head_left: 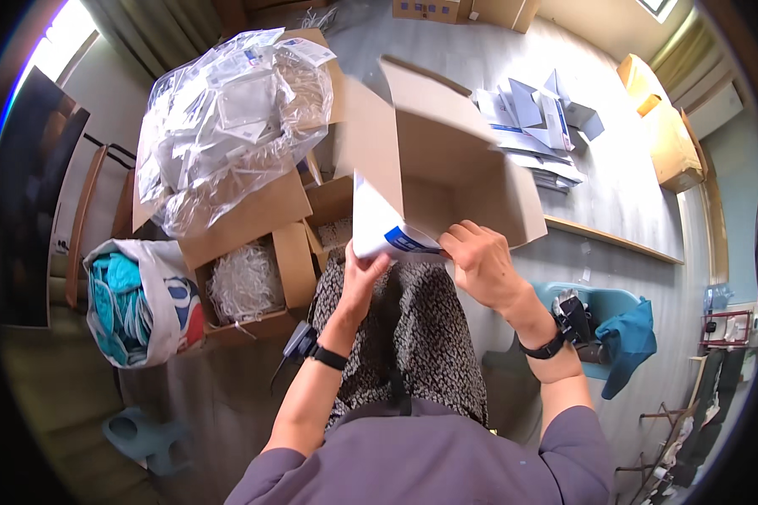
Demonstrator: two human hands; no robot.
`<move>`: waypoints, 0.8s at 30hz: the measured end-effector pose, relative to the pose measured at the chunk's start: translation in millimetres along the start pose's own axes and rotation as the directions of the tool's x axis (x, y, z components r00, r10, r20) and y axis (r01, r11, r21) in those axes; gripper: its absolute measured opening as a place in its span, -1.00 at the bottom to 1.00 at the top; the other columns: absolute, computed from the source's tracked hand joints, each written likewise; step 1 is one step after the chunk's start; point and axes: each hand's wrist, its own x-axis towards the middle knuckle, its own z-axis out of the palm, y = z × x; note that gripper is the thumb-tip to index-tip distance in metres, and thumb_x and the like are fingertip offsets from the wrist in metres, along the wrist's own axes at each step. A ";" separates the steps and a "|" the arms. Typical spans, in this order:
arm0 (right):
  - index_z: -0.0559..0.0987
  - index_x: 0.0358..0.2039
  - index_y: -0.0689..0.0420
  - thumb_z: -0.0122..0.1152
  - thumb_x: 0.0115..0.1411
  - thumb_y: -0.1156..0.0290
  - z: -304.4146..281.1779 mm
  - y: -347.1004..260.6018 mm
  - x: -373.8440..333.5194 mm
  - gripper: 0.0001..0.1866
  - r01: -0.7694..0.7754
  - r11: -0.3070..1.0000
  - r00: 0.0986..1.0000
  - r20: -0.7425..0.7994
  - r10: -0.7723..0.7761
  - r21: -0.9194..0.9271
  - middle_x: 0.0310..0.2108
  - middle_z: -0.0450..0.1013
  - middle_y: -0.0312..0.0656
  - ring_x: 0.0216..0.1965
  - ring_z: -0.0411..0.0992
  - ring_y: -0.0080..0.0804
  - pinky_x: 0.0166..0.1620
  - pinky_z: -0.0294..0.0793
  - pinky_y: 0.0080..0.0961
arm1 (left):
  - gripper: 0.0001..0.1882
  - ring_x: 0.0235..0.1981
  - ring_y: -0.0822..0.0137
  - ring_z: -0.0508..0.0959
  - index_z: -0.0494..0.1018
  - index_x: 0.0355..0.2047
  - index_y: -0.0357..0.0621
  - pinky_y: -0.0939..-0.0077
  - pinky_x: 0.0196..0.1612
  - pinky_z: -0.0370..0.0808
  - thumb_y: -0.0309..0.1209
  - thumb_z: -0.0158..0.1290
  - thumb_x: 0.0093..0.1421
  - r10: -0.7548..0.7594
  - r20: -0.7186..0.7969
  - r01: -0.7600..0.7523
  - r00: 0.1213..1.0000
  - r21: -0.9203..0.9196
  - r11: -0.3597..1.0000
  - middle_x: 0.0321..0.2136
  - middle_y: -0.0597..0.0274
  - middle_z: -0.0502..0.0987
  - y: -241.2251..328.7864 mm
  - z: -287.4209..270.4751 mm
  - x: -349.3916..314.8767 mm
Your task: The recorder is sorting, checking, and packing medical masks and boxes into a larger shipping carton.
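An upright-flapped cardboard box (446, 156) stands open just beyond the hands, with a clear plastic bag (195, 195) of white packets to its left. In front of the box's near side is the white-and-blue carton (377, 225), lying between the two hands, touching both. The right hand (484, 265), at the carton's right end, has its fingers curled and drawn together, pinching the edge there. The smaller-looking left hand (360, 278) is clamped on the carton's lower left corner, thumb against the near edge, fingers partly hidden
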 end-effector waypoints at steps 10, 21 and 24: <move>0.37 0.10 0.21 0.25 0.06 0.61 -103.0 -87.8 -20.6 -0.45 -0.144 0.943 0.953 -0.214 0.214 0.301 -0.27 0.52 0.08 -0.29 0.50 0.12 -0.21 0.50 -0.20 | -0.50 -0.02 0.31 0.54 0.35 0.12 -0.29 0.35 0.03 0.52 -0.24 0.13 0.29 0.088 0.104 -0.033 0.991 -0.438 0.898 -0.01 0.13 0.53 88.5 52.5 -110.2; 0.30 0.26 0.12 0.31 -0.03 -0.23 88.4 -165.4 -181.9 -0.03 -0.234 0.972 0.857 0.472 0.207 -0.002 0.31 0.11 0.06 0.36 -0.01 0.04 0.33 -0.15 0.22 | -0.62 -0.35 0.33 0.62 0.52 -0.18 -0.50 0.47 -0.32 0.60 -0.32 0.19 0.22 -0.207 -0.263 0.270 0.942 0.232 0.934 -0.29 0.04 0.63 -78.3 -24.6 -135.1; 0.32 0.21 0.22 0.32 -0.03 0.11 109.9 -140.3 -211.2 -0.18 -0.287 0.958 0.910 0.308 0.277 -0.014 0.31 0.11 0.06 0.36 0.03 -0.04 0.34 -0.09 0.13 | -0.44 -0.60 0.12 0.65 0.49 -0.40 -0.63 0.43 -0.66 0.59 -0.13 0.14 0.25 -0.561 -0.209 0.596 0.801 0.351 0.722 -0.48 -0.18 0.61 -45.4 -25.9 -132.9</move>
